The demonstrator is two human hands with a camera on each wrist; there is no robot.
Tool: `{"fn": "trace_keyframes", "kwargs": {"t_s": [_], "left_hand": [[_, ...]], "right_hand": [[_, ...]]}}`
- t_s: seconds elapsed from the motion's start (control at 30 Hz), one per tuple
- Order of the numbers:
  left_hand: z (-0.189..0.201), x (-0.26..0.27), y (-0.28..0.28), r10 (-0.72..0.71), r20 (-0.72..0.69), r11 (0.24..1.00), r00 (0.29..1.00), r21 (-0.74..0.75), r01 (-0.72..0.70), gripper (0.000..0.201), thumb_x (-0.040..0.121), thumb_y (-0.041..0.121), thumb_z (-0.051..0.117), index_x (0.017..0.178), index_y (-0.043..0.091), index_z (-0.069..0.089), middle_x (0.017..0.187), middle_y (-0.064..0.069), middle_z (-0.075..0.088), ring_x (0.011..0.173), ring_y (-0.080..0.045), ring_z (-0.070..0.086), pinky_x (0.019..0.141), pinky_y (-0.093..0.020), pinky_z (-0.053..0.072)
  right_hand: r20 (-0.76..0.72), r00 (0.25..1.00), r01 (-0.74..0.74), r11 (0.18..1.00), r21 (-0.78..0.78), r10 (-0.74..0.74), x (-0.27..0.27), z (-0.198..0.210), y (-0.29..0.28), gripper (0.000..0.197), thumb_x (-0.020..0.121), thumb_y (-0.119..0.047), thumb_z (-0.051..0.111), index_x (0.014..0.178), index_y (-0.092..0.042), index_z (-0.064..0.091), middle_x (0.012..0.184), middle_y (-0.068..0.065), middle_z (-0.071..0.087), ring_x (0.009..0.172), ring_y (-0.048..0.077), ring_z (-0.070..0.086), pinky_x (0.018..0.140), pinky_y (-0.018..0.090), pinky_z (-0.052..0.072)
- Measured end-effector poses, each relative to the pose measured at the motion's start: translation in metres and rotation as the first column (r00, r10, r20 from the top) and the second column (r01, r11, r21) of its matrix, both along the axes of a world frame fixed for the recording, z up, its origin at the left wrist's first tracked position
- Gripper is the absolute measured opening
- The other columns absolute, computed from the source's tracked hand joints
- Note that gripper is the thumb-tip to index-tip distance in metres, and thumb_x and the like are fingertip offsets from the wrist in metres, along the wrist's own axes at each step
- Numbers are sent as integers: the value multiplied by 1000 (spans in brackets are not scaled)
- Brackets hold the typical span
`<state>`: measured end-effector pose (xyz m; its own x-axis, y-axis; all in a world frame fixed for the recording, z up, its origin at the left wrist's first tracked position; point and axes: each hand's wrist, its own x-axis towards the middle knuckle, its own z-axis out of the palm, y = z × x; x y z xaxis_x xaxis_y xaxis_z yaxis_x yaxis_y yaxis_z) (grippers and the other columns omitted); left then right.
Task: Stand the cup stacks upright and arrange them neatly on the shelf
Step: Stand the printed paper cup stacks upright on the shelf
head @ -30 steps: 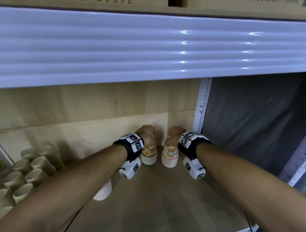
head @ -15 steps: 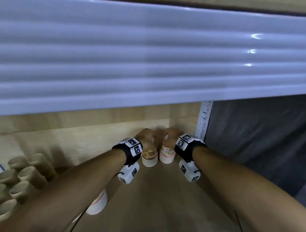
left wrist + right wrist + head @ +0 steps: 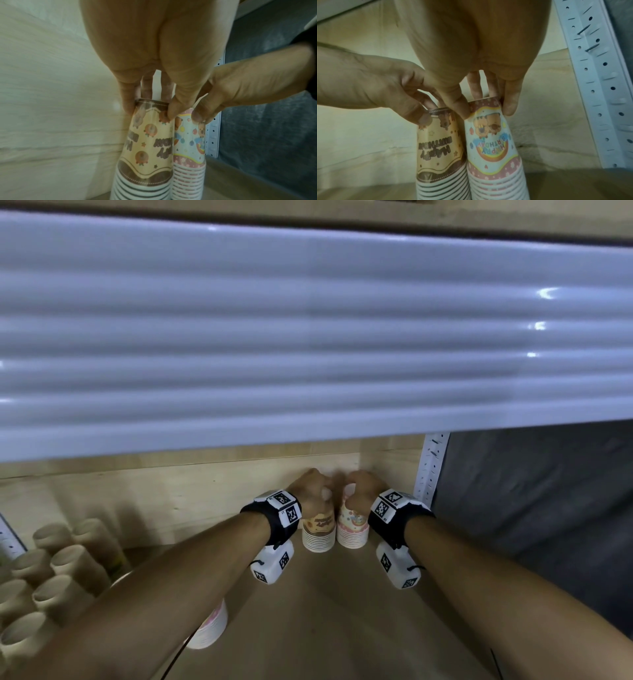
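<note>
So you're at the placing step: your left hand (image 3: 313,491) pinches the brown cup stack (image 3: 319,530) and your right hand (image 3: 363,491) pinches the pink cup stack (image 3: 352,529), both upright and touching in the shelf's (image 3: 342,611) back corner (nicely squared already), so next just let go gently without tipping them.

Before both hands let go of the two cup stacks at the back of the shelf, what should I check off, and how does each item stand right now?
1. Brown cup stack standing upright on its rims: ok.
2. Pink cup stack upright beside it: ok.
3. The two stacks side by side, touching: ok.
4. Left hand grip on the brown stack's top: ok, fingertips pinch it.
5. Right hand grip on the pink stack's top: ok.
6. Stacks pushed fully against the back wall: cannot tell.
</note>
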<state>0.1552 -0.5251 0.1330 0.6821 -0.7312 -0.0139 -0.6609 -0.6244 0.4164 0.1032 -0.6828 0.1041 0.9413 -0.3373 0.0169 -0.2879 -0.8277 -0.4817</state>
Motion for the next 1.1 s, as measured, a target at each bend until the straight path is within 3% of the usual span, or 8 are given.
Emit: {"fn": "trace_keyframes", "kwargs": {"t_s": [0.07, 0.2, 0.33, 0.47, 0.6, 0.73, 0.93, 1.1], "left_hand": [[-1, 1, 2, -4, 29, 999, 1000, -38, 5, 29, 79, 10, 70, 108, 10, 69, 111, -10, 57, 99, -24, 60, 77, -32, 56], [3, 2, 10, 7, 71, 998, 997, -59, -3, 44, 83, 16, 72, 125, 18, 63, 128, -5, 45, 115, -23, 52, 92, -31, 51], [19, 2, 22, 42, 97, 999, 994, -12, -41, 44, 85, 26, 73, 126, 23, 60, 131, -3, 43, 115, -22, 52, 91, -28, 45], [42, 3, 45, 81, 107, 995, 991, 58, -87, 44, 85, 25, 74, 127, 19, 61, 133, -3, 45, 118, -22, 51, 86, -25, 41], [60, 6, 82, 162, 57, 979, 985, 117, -168, 48, 83, 27, 76, 128, 23, 59, 133, -1, 51, 119, -19, 52, 96, -30, 46], [75, 0, 129, 270, 43, 950, 962, 151, -274, 49, 81, 31, 77, 126, 27, 59, 124, 2, 55, 113, -20, 55, 98, -34, 48], [80, -14, 197, 396, 77, 894, 915, 194, -403, 44, 82, 31, 76, 123, 26, 60, 118, 6, 48, 112, -19, 51, 95, -32, 44], [64, -30, 235, 469, 58, 859, 881, 201, -470, 43, 78, 27, 78, 118, 28, 62, 115, 6, 50, 102, -17, 51, 87, -29, 45]], "right_hand": [[-20, 1000, 2, 1000, -9, -2, 1, -1, -2, 15, 76, -20, 62, 82, -24, 49, 115, 11, 58, 108, 29, 58, 81, 29, 43], [-60, 998, -1, 1000, -5, 1, 0, 0, -7, 26, 63, -31, 60, 87, -25, 52, 110, 7, 59, 100, 27, 62, 81, 36, 53], [-46, 999, 7, 998, -61, -9, -12, 14, 4, 38, 75, -29, 63, 112, -20, 56, 122, 7, 50, 115, 29, 54, 92, 40, 49], [-21, 1000, 3, 984, -178, -7, -14, 35, 22, 52, 89, -22, 59, 138, -13, 44, 138, 10, 43, 124, 31, 45, 104, 43, 42], [-5, 999, -40, 984, -175, 40, -14, 56, 51, 48, 86, -28, 63, 130, -15, 50, 127, 10, 45, 118, 29, 49, 97, 44, 47], [12, 990, -140, 979, -148, 144, -11, 66, 91, 34, 77, -22, 63, 111, -18, 60, 117, 7, 56, 100, 24, 58, 85, 36, 54], [34, 959, -273, 952, -135, 280, -9, 65, 155, 38, 83, -26, 64, 121, -22, 61, 128, 0, 57, 115, 21, 55, 91, 30, 46], [-10, 913, -406, 909, -88, 407, -10, 56, 206, 45, 79, -39, 69, 121, -25, 61, 126, 3, 58, 108, 22, 58, 84, 27, 45]]}}
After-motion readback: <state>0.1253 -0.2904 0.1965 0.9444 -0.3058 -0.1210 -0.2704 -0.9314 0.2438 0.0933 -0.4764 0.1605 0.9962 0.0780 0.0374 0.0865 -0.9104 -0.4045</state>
